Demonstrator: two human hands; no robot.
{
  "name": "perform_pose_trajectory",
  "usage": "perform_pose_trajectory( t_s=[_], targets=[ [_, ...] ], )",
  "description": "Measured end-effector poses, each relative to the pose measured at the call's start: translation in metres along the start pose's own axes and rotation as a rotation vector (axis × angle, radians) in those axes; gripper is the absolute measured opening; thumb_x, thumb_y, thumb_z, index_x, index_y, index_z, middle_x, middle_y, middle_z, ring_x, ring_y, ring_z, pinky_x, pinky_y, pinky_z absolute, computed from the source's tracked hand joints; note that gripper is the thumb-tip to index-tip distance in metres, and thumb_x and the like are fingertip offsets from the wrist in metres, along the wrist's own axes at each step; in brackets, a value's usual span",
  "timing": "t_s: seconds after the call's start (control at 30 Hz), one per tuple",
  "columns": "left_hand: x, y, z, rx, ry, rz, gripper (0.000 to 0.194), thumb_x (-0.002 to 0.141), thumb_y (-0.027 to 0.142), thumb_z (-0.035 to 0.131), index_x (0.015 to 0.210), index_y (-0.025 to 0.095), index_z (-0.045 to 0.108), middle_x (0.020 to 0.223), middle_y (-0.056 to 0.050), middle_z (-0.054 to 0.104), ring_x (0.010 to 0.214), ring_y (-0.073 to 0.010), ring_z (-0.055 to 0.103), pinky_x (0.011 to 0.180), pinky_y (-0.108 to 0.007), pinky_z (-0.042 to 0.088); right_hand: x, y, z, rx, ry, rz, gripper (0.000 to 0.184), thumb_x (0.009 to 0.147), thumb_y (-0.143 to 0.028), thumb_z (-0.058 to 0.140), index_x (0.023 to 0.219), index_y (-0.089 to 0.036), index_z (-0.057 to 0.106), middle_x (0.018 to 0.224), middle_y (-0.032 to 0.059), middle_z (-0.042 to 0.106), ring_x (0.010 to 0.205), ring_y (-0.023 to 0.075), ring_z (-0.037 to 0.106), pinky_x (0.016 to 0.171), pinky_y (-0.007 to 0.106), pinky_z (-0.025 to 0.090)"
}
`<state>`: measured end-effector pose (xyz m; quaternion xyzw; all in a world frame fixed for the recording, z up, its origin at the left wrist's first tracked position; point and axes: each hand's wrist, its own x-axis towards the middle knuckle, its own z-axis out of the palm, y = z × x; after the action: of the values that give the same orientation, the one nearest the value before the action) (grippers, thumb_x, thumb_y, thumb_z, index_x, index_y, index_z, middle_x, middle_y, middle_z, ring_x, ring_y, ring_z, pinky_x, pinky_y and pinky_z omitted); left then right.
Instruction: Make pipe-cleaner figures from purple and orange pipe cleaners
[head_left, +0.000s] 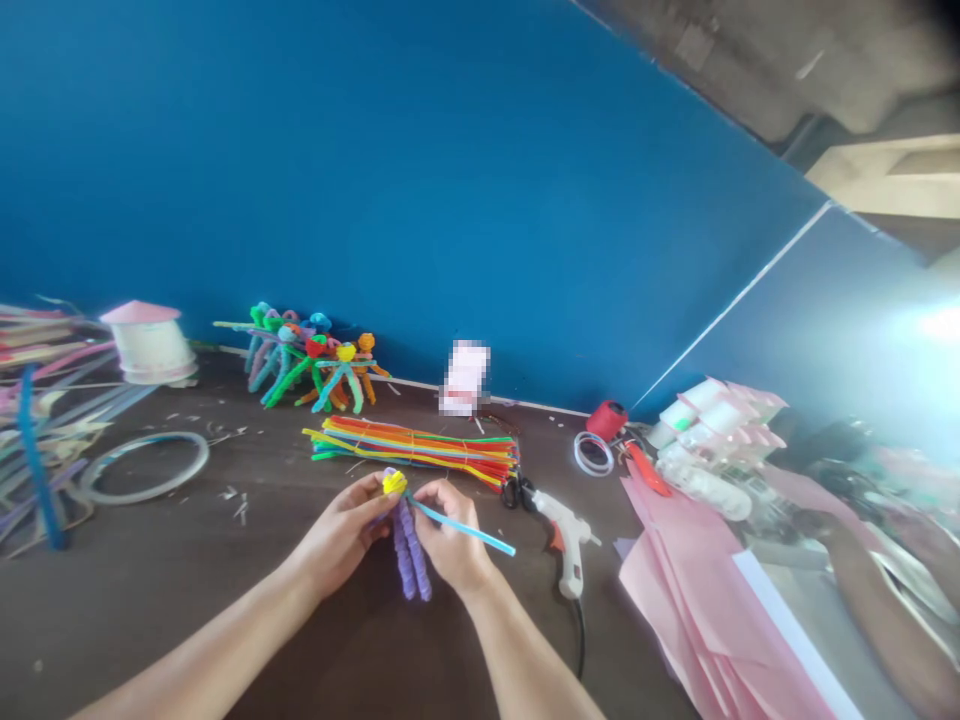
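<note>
l hand (pixel 346 525) nearly closed, pinching purple/yellow fig (pixel 406 555); r hand (pixel 452 540) likewise w/ lt blue stem (pixel 487 539).

Right of the right grip (pixel 454 535): white glue gun (pixel 568 535) near, lying on the tabletop (pixel 360 670); pink sheets (pixel 690 580) farther out. Beyond and right of it: red spool (pixel 606 419), clear ring (pixel 596 470) just beside, then a pile of white and pink pieces (pixel 716 410). Left of the left grip (pixel 349 515): large pale hoop (pixel 142 497), blurred strips (pixel 41 470) farther left, white tub (pixel 148 348) with pink cone top farther back. Blue wall (pixel 420 200) beyond both.
</note>
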<state>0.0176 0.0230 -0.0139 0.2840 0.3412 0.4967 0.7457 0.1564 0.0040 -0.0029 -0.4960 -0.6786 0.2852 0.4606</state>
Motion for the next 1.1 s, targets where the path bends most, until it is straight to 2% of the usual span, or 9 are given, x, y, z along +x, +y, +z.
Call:
perform_pose_trajectory(
  t_s=[0.2, 0.33, 0.47, 0.7, 0.87, 1.1],
  targets=[
    [-0.001, -0.001, 0.003, -0.008, 0.03, 0.026, 0.03, 0.057, 0.019, 0.073, 0.081, 0.015, 0.055, 0.068, 0.003, 0.054, 0.052, -0.0047, 0.048, 0.045, -0.015, 0.037, -0.002, -0.004, -0.004, -0.135, -0.017, -0.029, 0.012, 0.079, -0.022, 0.049, 0.078, -0.017, 0.06, 0.067, 0.001, 0.063, 0.06, 0.0126, 0.059, 0.059, 0.02, 0.045],
    [-0.002, 0.001, 0.006, -0.015, 0.01, 0.041, 0.03, 0.057, 0.021, 0.073, 0.08, 0.015, 0.053, 0.064, 0.004, 0.051, 0.05, -0.004, 0.045, 0.042, -0.015, 0.032, 0.0, -0.01, -0.009, -0.254, -0.037, -0.135, 0.014, 0.08, -0.018, 0.047, 0.081, -0.018, 0.06, 0.073, 0.003, 0.063, 0.067, 0.0139, 0.06, 0.066, 0.022, 0.045],
    [-0.002, 0.001, 0.007, -0.019, -0.019, 0.05, 0.032, 0.055, 0.022, 0.074, 0.077, 0.014, 0.052, 0.063, 0.004, 0.05, 0.048, -0.0033, 0.041, 0.041, -0.015, 0.029, 0.002, -0.014, -0.012, -0.388, -0.018, -0.265, 0.016, 0.082, -0.017, 0.045, 0.081, -0.017, 0.061, 0.074, 0.0045, 0.056, 0.069, 0.0137, 0.056, 0.067, 0.023, 0.045],
    [-0.002, 0.0, 0.007, 0.009, -0.02, 0.067, 0.032, 0.055, 0.024, 0.074, 0.076, 0.013, 0.053, 0.061, 0.004, 0.05, 0.046, -0.003, 0.039, 0.04, -0.016, 0.025, 0.003, -0.017, -0.018, -0.571, -0.04, -0.34, 0.019, 0.082, -0.02, 0.047, 0.097, -0.019, 0.059, 0.086, 0.0062, 0.048, 0.08, 0.0155, 0.052, 0.07, 0.025, 0.045],
    [-0.003, 0.001, 0.007, 0.035, -0.013, 0.046, 0.031, 0.056, 0.024, 0.073, 0.077, 0.014, 0.053, 0.063, 0.003, 0.052, 0.047, -0.0042, 0.04, 0.042, -0.017, 0.026, 0.004, -0.013, -0.018, -0.624, -0.052, -0.381, 0.016, 0.081, -0.019, 0.048, 0.092, -0.02, 0.059, 0.085, 0.0057, 0.048, 0.08, 0.0166, 0.049, 0.071, 0.027, 0.043],
    [-0.003, 0.001, 0.007, 0.102, -0.024, 0.012, 0.028, 0.058, 0.025, 0.071, 0.078, 0.013, 0.054, 0.061, 0.004, 0.049, 0.047, -0.0038, 0.038, 0.043, -0.017, 0.027, 0.005, -0.01, -0.016, -0.628, -0.002, -0.408, 0.013, 0.079, -0.015, 0.049, 0.082, -0.02, 0.06, 0.081, 0.0042, 0.049, 0.076, 0.0156, 0.048, 0.066, 0.025, 0.043]
  ],
)
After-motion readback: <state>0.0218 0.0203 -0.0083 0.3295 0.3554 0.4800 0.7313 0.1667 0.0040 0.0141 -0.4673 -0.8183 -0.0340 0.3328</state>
